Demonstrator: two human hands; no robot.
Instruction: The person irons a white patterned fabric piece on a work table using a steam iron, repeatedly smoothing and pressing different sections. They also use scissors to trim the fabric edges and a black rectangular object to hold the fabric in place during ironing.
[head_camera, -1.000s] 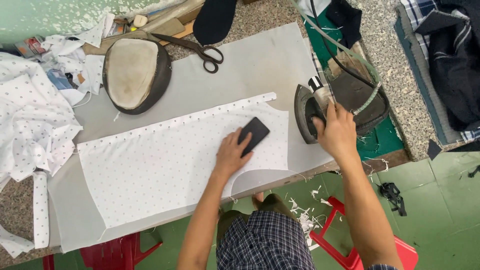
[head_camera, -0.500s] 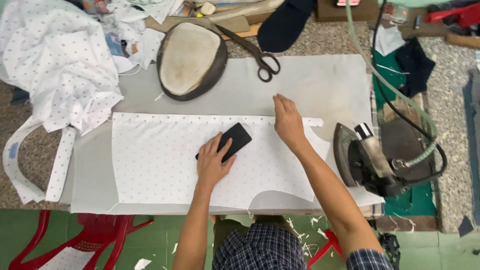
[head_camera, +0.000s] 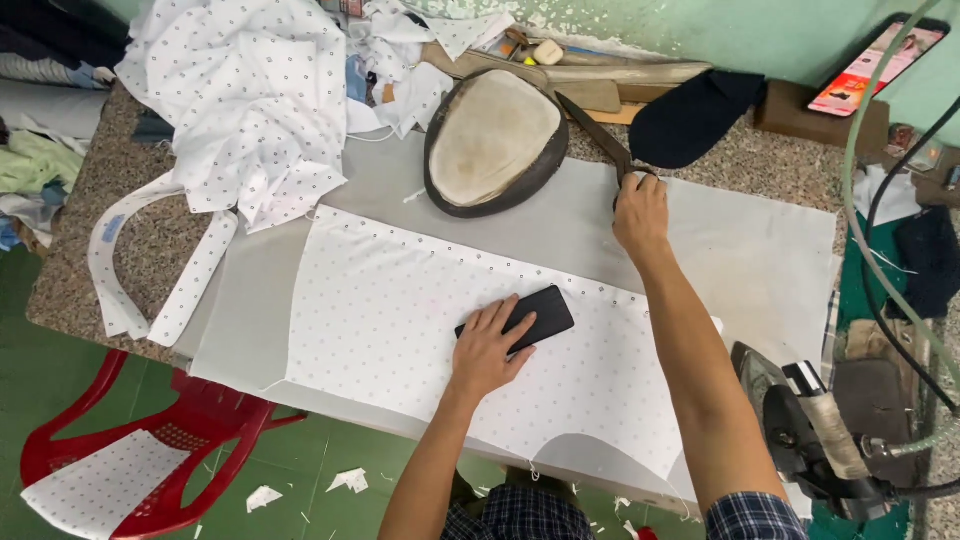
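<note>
Two hands at work: our left hand (head_camera: 487, 352) lies flat, fingers spread, pressing a black phone (head_camera: 520, 318) onto the dotted fabric panel (head_camera: 400, 320); our right hand (head_camera: 640, 212) closes on the scissors (head_camera: 600, 143) handles beside the pressing cushion (head_camera: 492, 140). We judge the cloth light, limp, easily shifted.

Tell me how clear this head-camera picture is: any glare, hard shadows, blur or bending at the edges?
Head view: light is soft and even, with no glare; only faint shadows lie under the left hand on the flat black rectangular block and beside the right hand at the dark metal scissors. The dotted white fabric panel is sharp. The grey pressing-table edges bow slightly, as with a wide lens.
</note>
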